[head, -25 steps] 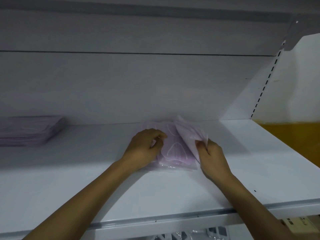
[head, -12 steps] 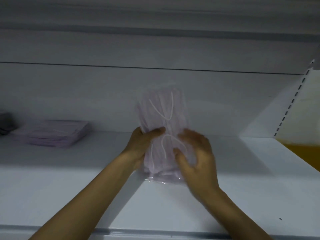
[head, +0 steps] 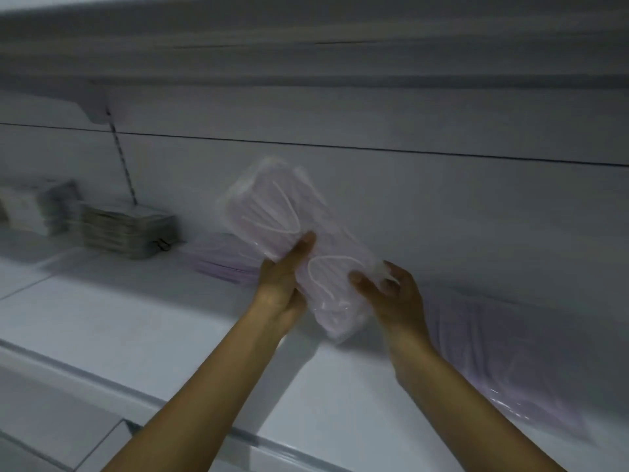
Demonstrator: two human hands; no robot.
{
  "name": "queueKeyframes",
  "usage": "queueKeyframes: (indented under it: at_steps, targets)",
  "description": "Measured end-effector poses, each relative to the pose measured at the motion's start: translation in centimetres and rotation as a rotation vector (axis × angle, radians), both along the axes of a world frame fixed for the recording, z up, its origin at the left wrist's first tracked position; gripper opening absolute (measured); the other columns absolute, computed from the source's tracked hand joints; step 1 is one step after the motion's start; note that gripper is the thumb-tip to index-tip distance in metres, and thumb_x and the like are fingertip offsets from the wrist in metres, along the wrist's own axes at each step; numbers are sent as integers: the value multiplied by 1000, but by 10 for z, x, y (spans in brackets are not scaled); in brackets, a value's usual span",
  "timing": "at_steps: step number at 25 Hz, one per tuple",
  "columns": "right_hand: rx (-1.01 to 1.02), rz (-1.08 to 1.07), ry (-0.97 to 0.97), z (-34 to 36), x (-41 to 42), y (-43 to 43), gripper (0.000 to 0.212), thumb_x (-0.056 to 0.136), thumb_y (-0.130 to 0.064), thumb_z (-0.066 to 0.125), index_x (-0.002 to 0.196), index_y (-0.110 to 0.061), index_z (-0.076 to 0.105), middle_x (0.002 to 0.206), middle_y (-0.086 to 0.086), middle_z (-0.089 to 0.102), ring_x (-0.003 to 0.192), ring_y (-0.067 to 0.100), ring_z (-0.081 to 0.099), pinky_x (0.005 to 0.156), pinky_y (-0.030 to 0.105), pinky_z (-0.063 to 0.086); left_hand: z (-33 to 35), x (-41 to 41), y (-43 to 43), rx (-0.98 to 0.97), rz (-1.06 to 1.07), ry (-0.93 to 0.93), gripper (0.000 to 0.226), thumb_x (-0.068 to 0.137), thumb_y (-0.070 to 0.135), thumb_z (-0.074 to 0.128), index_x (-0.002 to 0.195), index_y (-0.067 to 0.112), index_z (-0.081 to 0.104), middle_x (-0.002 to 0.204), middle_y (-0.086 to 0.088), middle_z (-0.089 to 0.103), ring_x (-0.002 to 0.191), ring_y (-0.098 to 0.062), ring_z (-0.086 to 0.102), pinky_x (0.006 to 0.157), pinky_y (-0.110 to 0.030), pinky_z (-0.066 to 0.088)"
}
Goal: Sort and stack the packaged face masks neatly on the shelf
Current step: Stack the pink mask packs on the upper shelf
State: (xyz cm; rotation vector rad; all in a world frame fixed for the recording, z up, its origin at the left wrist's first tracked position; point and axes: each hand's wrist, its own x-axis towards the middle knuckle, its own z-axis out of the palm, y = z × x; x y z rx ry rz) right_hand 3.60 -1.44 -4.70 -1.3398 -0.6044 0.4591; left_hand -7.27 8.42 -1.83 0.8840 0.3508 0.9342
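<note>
Lilac pack, one, in two hands

arms outstretched, left grip and right grip curled inward.

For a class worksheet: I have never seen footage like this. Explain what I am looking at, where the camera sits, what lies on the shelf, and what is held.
No machine here: these are a person's two bare arms. The camera is worn on the person's head and looks forward and down, so the arms enter from the bottom edge. The left hand and the right hand together hold a clear-wrapped pack of lilac face masks, tilted, above the white shelf. On the shelf lie a flat stack of lilac packs beyond the left hand, grey-white stacks further left, and a loose heap of lilac packs at the right. The picture is blurred, so no print is readable.
</note>
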Motion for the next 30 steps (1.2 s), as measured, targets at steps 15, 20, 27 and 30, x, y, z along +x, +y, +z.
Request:
queueKeyframes:
  at_steps: [15,20,27,30]
  targets:
    - [-227,-79,-270,-25,8,13,46,73,-7,80,108,-18,52,102,-12,58,100,12,55,67,3,40,-69,-46,105,332,71,373,41,66,-15,73,88,16,59,76,9,61,69,-7,61,61,-12,49]
    - [-131,-302,-382,-20,1,17,42,73,-3,79,91,-26,49,84,-15,53,68,-12,49,63,0,37,-68,-51,103,591,229,399,44,68,-2,81,86,30,57,84,12,62,77,5,59,74,-11,45]
    - [-231,-319,-463,-22,4,12,40,74,-17,81,67,-25,42,60,-8,39,52,5,39,53,12,36,-70,-59,97,798,358,672,62,62,28,89,108,37,48,92,26,56,82,-5,55,75,-6,40]
    - [-232,-273,-455,-25,5,13,33,71,-22,83,81,-26,51,69,-7,48,59,1,46,57,10,38,-69,-61,100,772,252,656,79,59,31,89,120,41,40,109,20,54,94,5,55,83,-7,41]
